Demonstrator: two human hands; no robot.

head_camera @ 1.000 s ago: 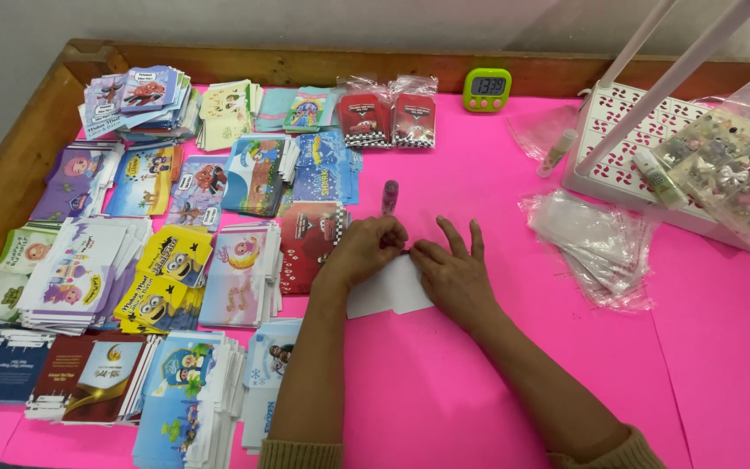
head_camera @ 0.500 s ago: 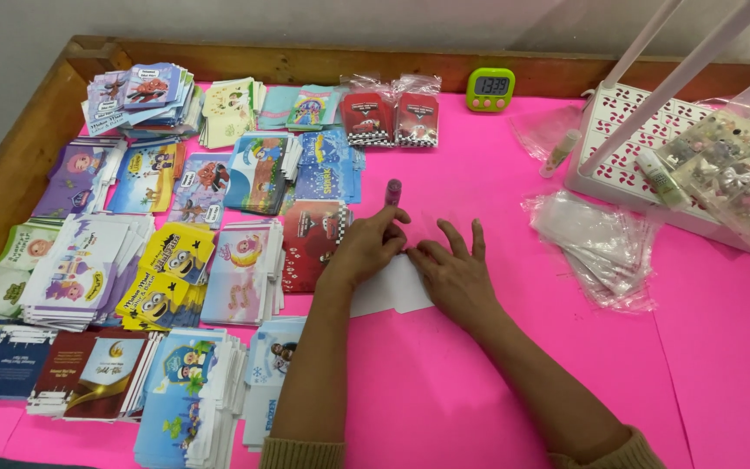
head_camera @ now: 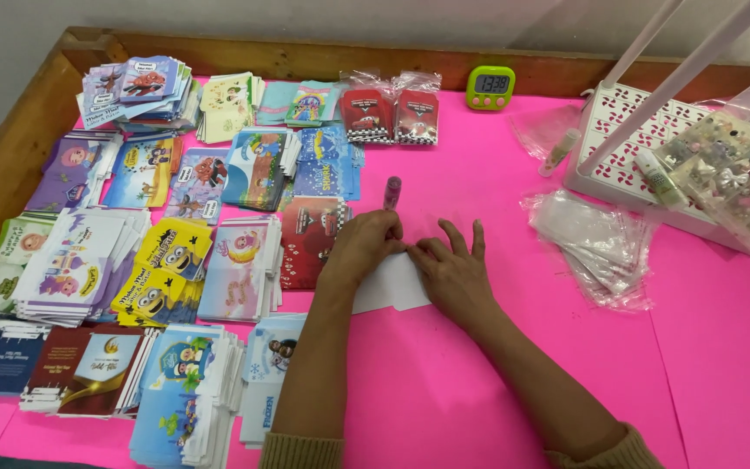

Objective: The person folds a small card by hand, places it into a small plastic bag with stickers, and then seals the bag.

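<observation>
Your left hand (head_camera: 365,247) and right hand (head_camera: 455,276) press a white envelope (head_camera: 390,287) flat on the pink tabletop (head_camera: 479,382), fingers (head_camera: 479,236) spread at its 12 o'clock edge. A glue stick (head_camera: 391,192) stands at 12; colourful envelope stacks (head_camera: 167,269) lie at 9.

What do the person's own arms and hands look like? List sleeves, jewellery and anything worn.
Both hands, left and right, are bare: no gloves, rings or watch show. The forearms are uncovered, with olive-tan knitted sleeves pushed up near the elbows, ribbed cuffs showing at the picture's bottom edge, left and right.
</observation>
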